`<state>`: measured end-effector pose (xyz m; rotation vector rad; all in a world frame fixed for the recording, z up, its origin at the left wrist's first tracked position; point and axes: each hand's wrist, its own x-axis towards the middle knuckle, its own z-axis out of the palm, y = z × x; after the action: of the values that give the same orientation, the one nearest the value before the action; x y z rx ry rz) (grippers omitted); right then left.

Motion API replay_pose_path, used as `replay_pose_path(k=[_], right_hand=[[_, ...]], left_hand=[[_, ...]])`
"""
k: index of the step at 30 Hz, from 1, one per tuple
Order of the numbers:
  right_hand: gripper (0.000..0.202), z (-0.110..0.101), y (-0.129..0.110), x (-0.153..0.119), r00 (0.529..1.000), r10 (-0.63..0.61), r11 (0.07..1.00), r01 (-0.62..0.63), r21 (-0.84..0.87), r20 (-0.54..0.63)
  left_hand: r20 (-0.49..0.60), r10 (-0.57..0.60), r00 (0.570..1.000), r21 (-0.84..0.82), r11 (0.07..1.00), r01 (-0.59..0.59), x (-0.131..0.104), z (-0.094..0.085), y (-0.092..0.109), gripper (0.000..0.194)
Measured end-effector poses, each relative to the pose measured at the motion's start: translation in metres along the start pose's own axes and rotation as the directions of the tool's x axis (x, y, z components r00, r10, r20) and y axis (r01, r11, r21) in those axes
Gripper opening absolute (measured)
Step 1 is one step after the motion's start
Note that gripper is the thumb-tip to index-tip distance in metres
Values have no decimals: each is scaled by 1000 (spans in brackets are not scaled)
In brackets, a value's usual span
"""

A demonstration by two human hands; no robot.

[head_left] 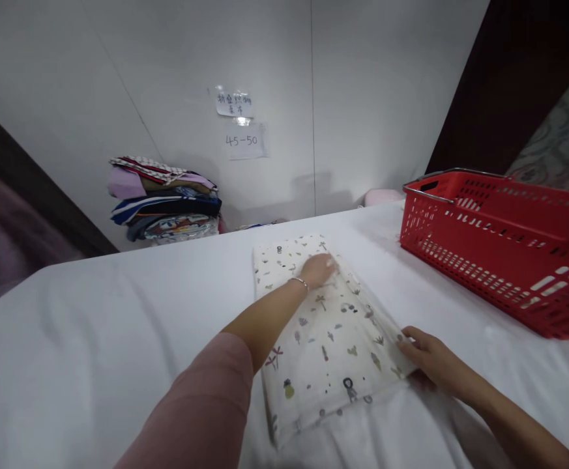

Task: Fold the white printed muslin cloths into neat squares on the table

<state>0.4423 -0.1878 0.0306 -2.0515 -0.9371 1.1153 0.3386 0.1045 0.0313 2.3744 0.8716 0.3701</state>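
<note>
A cream cloth (330,352) printed with small palms, plants and animals lies folded into a long rectangle on the white-covered table (118,339). My left hand (318,270), with a thin bracelet at the wrist, reaches over it to the far right part. Its fingers are curled at the cloth's right edge and slightly blurred. At the near right corner, my right hand (423,355) pinches the edge between thumb and fingers. That corner is lifted a little, and some of the right fingers are hidden beneath it.
A red plastic basket (484,260) with metal handles stands on the right of the table. Behind the table's far edge rises a stack of folded clothes (167,202). Two paper signs (245,140) hang on the pale wall. A pink object (384,196) shows behind the table.
</note>
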Motion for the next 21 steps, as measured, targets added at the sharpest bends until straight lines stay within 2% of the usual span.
replay_pose_path(k=[2,5,8,11,14,17,19,21], right_hand=[[29,0,5,-2,1000,2,998,-1,-59,16],[30,-2,7,-2,999,7,979,2,-202,43],[30,-6,3,0,998,-40,878,15,-478,-41],[28,-8,-2,0,991,-81,760,-9,-649,-108],[28,-9,-2,-2,988,-114,745,19,-666,-100],[26,-8,2,-1,984,-156,773,69,-631,-83],[23,-7,5,3,984,-159,799,83,-595,-76],[23,-7,7,8,985,-150,816,78,-573,-79]], left_hand=[[88,46,995,152,987,-59,-1,22,11,47],[114,72,991,295,950,-103,-1,40,16,59],[129,78,989,226,968,-106,-3,34,15,62],[94,72,993,178,980,-88,-19,12,7,60],[-28,23,999,192,981,-17,-56,-14,-12,53],[-196,-88,977,180,976,124,-111,-36,-38,51],[-351,-227,909,51,964,261,-152,-44,-53,51],[-363,-416,834,-176,909,377,-189,-43,-60,56]])
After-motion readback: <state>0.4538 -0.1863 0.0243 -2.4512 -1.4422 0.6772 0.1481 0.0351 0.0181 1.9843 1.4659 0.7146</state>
